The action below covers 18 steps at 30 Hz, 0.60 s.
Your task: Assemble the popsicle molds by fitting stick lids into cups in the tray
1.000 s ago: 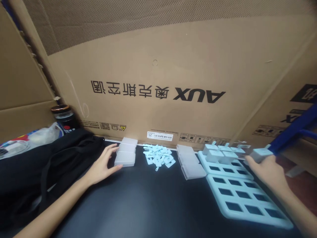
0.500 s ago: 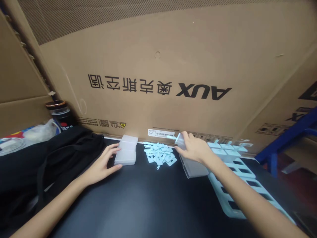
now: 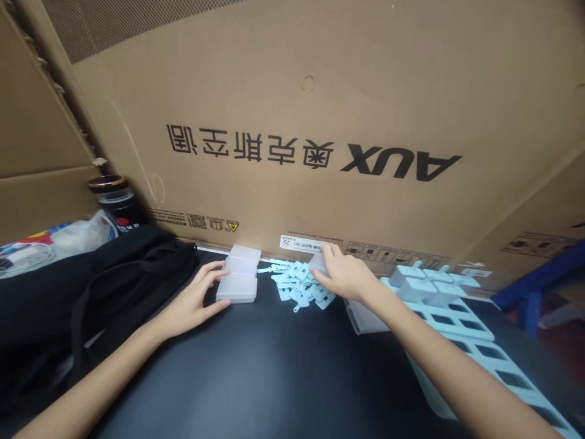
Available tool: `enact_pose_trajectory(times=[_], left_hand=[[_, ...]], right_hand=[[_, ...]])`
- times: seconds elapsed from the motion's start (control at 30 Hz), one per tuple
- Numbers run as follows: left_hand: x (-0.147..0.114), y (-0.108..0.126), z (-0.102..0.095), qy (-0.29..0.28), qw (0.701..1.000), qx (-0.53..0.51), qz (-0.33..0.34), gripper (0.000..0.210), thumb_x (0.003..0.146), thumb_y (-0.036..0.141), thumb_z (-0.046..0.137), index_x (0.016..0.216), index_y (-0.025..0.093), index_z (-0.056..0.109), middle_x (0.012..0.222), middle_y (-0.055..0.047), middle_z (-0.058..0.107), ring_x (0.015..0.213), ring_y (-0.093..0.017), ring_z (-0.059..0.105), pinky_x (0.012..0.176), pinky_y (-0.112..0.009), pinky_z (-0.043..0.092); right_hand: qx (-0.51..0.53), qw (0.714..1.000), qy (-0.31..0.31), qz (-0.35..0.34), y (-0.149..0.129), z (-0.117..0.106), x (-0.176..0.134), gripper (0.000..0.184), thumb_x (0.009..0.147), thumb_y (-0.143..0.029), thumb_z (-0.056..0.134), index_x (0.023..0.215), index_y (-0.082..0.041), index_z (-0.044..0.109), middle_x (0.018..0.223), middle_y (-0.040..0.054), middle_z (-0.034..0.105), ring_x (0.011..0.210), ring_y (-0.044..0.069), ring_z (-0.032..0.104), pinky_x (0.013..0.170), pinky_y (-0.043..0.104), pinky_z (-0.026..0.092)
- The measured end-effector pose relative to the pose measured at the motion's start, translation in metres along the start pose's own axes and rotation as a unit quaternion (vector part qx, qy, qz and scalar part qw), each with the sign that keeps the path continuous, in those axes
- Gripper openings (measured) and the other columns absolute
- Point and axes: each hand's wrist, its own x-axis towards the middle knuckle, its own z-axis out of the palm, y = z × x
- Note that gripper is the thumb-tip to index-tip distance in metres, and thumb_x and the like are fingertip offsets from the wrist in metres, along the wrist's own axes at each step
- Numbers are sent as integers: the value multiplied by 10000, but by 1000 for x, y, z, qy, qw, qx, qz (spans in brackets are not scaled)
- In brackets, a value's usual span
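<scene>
Three translucent ice pop moulds (image 3: 240,275) lie in a row on the black tabletop. My left hand (image 3: 197,297) rests at their left side, fingers apart, fingertips and thumb touching the edges. Centrally there is a heap of light blue ice pop sticks (image 3: 299,285) with slotted ends. Over its right side, my right hand (image 3: 345,271) grips a translucent ice pop mould (image 3: 319,263) between thumb and fingers. Another clear mould or box (image 3: 365,317) lies beneath the right wrist, partly hidden. Farther right, a light blue mould rack (image 3: 475,329) carries several moulds with sticks (image 3: 429,285).
A large cardboard box (image 3: 274,91) stands along the back edge. On the left are a black cloth bag (image 3: 132,286), a dark lidded bottle (image 3: 116,204) and a plastic bag (image 3: 86,235). A blue metal frame (image 3: 530,305) is at the right.
My right hand has moved left and slightly down with the mould, to the heap of sticks. The blue stick at the mould's end no longer shows. My left hand stays beside its moulds.
</scene>
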Motion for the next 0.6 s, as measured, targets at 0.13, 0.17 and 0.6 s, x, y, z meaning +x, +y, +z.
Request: enact_pose_trajectory(times=[0.13,0.17,0.6], left_hand=[[1,-1,1,5,1000,4,6,520,922,473,602,1382,300,433,1531,-89,307,1314,-300,479,1005,-463,533],[1,-1,1,6,1000,6,7,518,920,474,604,1379,301,437,1529,-90,310,1312,-303,482,1005,-468,534],[3,-4,1,7,1000,16,7,498,900,473,630,1341,297,481,1510,-90,350,1325,-309,479,1027,-457,522]], right_hand=[[76,993,21,-91,-23,-7,7,404,905,-450,386,1156,-148,481,1128,159,609,828,250,615,655,350,401],[89,988,40,-123,-32,-8,11,373,903,-426,406,1146,-155,487,1094,144,621,870,254,607,695,358,416],[15,949,212,-233,-129,12,88,292,971,-414,466,1103,-162,535,1041,32,662,1056,179,545,874,279,457]])
